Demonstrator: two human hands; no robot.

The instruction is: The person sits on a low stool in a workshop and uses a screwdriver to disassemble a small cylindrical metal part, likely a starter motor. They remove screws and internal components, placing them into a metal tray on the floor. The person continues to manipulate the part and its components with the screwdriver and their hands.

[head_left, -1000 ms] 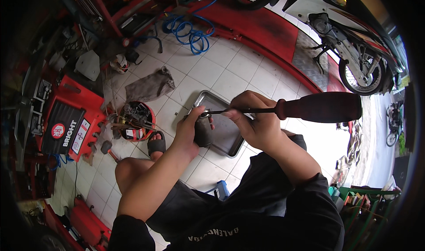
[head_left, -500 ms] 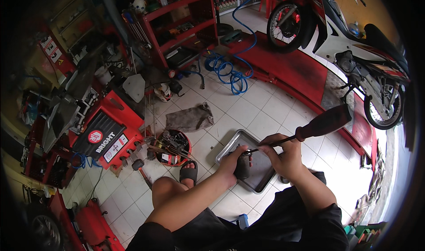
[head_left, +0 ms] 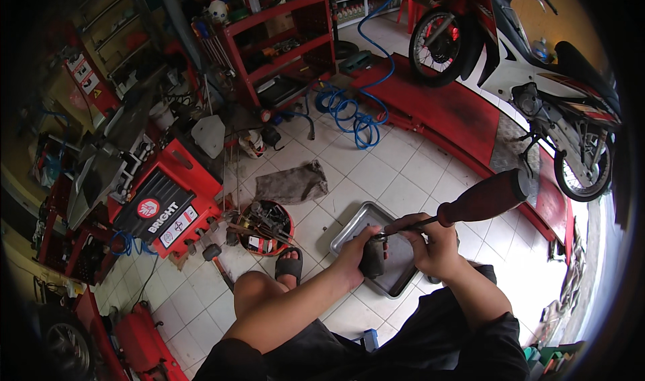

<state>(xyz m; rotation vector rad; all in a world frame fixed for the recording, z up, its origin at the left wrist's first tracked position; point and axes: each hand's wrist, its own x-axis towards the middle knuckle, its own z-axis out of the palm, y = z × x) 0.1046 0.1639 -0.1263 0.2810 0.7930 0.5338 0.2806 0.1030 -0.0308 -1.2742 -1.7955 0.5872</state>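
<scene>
In my left hand [head_left: 349,260] is a dark, cylindrical metal part [head_left: 373,260], gripped by its side with the thumb near its upper end. My right hand [head_left: 435,248] pinches the shaft of a large screwdriver [head_left: 485,198] with a dark red handle. The handle sticks out up and to the right, beyond the hand. Its shaft points left to the top of the metal part, where fingers partly hide the contact. Both hands are held above a shallow silver metal tray [head_left: 344,236] on the floor.
A red tub of tools [head_left: 269,228] and a grey rag [head_left: 291,182] lie ahead to the left, near a red machine [head_left: 164,206]. A hammer [head_left: 215,255] stands by it. A motorcycle [head_left: 517,78] rests on a red lift [head_left: 430,105]; blue hose [head_left: 363,129] coils beside it.
The screwdriver handle has dropped slightly and tilts less steeply. Both hands keep their hold over the tray. The whole view has shifted a little.
</scene>
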